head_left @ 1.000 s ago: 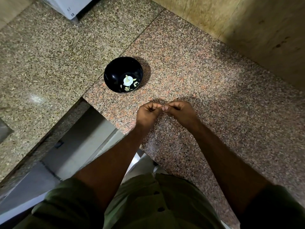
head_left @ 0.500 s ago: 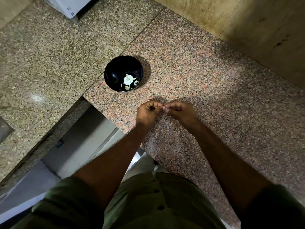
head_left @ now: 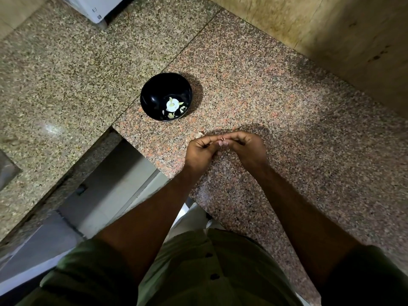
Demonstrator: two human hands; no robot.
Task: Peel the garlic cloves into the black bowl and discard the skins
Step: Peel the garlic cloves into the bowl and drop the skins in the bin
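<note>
The black bowl (head_left: 154, 93) stands on the pink granite counter, holding a pale garlic piece (head_left: 172, 104) and several small light scraps. Below and right of it, my left hand (head_left: 202, 151) and my right hand (head_left: 247, 149) meet fingertip to fingertip over the counter. Both pinch a tiny garlic clove (head_left: 223, 139), of which only a small reddish-pale bit shows between the fingers. A small pale scrap of skin (head_left: 197, 135) lies on the counter just left of my left fingers.
The pink counter (head_left: 287, 111) ends in a corner edge just left of my left wrist, with floor below. A greyer stone surface (head_left: 66, 74) spreads to the left. A white appliance corner (head_left: 97, 9) sits at top left; a tan wall rises at top right.
My hands stay joined on the clove with only slight finger shifts. The bowl has not moved.
</note>
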